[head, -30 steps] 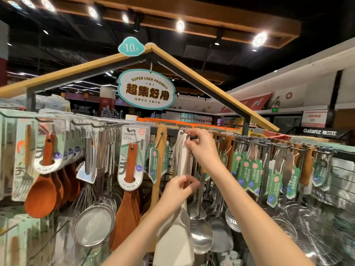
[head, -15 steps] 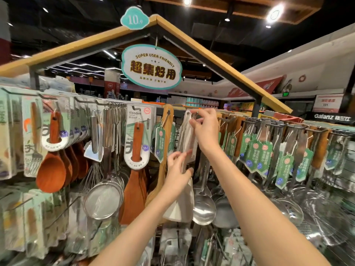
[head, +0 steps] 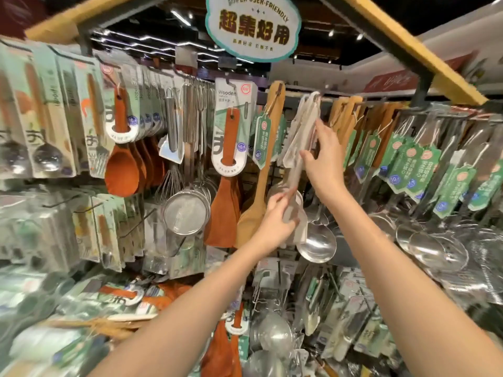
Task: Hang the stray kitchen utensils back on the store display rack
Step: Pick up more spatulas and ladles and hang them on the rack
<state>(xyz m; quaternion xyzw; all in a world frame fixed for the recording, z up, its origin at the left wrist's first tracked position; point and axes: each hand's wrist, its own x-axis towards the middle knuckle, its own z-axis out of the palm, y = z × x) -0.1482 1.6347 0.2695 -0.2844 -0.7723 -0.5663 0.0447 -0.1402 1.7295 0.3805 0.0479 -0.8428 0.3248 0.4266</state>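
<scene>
White spatula [head: 300, 137] on rack | left hand [head: 277, 221] pinches blade | right hand [head: 325, 159] beside handle

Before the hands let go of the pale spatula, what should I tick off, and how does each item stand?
1. Top of the pale spatula reaches the hook rail: ok.
2. Hanging hole actually threaded on the peg: cannot tell, blurred.
3. Left hand supports the lower end: ok.
4. Right hand steadies the handle mid-way: ok, though its grip is unclear.
5. Neighbouring wooden spatula and steel ladle hang undisturbed: ok.
</scene>
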